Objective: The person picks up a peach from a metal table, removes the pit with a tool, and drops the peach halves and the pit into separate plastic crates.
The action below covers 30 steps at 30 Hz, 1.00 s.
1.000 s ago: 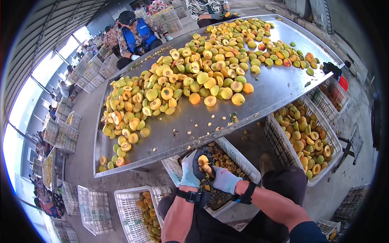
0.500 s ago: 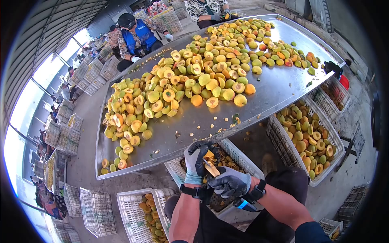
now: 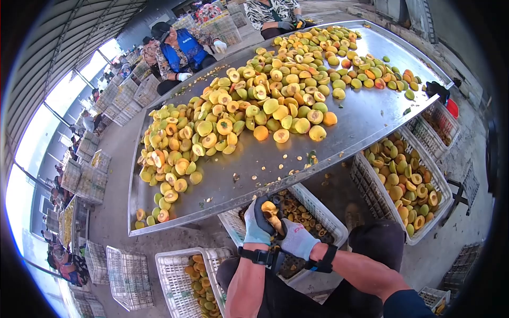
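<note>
Gloved hands at a cut fruit below the near edge of a metal tabletop

Lower centre of frame: left hand [image 3: 257, 222], gloved, fingers closed around an orange-yellow fruit piece [image 3: 269, 206]. Right hand [image 3: 298, 239], also gloved, just beside it, closed on a narrow tan implement [image 3: 275, 222] that meets the fruit; exact type unclear, most of it covered by the fingers. Dark bands at both wrists.

Directly beneath the hands: white plastic crate [image 3: 333, 225] containing dark, hollow-looking fruit remains [image 3: 302, 214]. Lower left of centre: pale crate [image 3: 168, 270] with fruit halves. Right of centre: larger crate [image 3: 366, 183], heaped with yellow-green halves, several showing brown hollows.

Metal tabletop [image 3: 350, 124] runs tilted across the middle and upper frame, raised rim along its near edge. On it, a long pile of halved fruit [image 3: 265, 106], yellow, green and orange, from lower left to upper right. Small scraps [image 3: 281, 167] scattered near the rim.

Upper left: person in a blue vest [image 3: 183, 47], at the far edge. Top centre: person in a patterned top [image 3: 265, 13], small yellow item between the gloves. Left side: stacked crates [image 3: 85, 180].
</note>
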Each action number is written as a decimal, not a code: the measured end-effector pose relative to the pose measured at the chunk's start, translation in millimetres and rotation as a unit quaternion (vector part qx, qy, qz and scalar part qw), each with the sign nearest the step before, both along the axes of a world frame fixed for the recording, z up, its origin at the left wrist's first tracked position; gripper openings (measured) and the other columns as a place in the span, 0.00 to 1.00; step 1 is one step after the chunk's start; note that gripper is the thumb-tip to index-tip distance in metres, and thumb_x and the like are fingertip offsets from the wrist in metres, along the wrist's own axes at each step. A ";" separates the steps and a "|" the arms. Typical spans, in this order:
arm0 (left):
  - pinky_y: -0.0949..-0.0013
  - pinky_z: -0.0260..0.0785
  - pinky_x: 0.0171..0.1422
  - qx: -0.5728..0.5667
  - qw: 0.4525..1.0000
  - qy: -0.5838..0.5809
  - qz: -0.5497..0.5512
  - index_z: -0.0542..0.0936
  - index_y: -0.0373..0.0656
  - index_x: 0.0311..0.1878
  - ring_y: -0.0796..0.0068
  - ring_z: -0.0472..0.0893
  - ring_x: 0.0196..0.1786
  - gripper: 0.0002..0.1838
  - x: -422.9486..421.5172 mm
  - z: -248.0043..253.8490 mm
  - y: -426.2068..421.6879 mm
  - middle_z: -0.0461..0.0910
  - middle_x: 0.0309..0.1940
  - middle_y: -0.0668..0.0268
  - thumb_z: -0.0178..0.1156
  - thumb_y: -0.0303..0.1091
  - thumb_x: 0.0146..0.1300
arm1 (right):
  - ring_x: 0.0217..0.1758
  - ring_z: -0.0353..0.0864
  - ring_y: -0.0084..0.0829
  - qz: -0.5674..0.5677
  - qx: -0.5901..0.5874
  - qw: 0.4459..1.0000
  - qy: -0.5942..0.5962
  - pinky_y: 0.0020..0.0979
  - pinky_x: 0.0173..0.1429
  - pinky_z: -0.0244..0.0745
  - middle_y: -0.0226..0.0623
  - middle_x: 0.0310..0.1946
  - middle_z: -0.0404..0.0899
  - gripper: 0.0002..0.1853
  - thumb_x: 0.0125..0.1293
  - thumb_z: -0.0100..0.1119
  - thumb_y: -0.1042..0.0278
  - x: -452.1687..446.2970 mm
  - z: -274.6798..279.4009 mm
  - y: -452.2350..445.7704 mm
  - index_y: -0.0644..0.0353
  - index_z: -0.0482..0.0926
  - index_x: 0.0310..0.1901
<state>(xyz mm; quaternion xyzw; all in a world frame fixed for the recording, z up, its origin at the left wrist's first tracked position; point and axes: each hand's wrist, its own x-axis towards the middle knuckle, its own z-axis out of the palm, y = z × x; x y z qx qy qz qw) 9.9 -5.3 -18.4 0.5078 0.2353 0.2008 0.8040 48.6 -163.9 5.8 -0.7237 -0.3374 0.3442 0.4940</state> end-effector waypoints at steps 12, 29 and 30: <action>0.65 0.80 0.50 0.087 0.992 0.087 0.025 0.78 0.34 0.50 0.69 0.83 0.41 0.12 -11.9 0.0 10.7 0.83 0.37 0.58 0.59 0.23 0.62 | 0.40 0.84 0.50 -0.095 0.070 0.993 -0.013 0.41 0.44 0.78 0.50 0.34 0.83 0.17 0.55 0.65 0.66 27.3 44.9 -19.9 0.64 0.77 0.45; 0.67 0.79 0.43 -0.086 0.985 -0.083 0.126 0.77 0.32 0.60 0.63 0.84 0.36 0.22 9.1 50.6 -24.2 0.84 0.37 0.54 0.47 0.32 0.66 | 0.20 0.72 0.17 0.089 -0.005 0.929 0.359 0.23 0.23 0.65 0.25 0.22 0.74 0.07 0.63 0.64 0.67 21.7 64.8 -10.8 0.57 0.77 0.38; 0.68 0.79 0.43 -0.008 0.992 -0.074 0.102 0.78 0.31 0.58 0.64 0.84 0.34 0.22 7.7 56.4 -21.1 0.84 0.36 0.55 0.47 0.30 0.64 | 0.20 0.72 0.17 0.088 -0.005 0.930 0.358 0.23 0.23 0.65 0.25 0.22 0.74 0.07 0.63 0.64 0.67 22.5 64.1 -12.6 0.57 0.77 0.38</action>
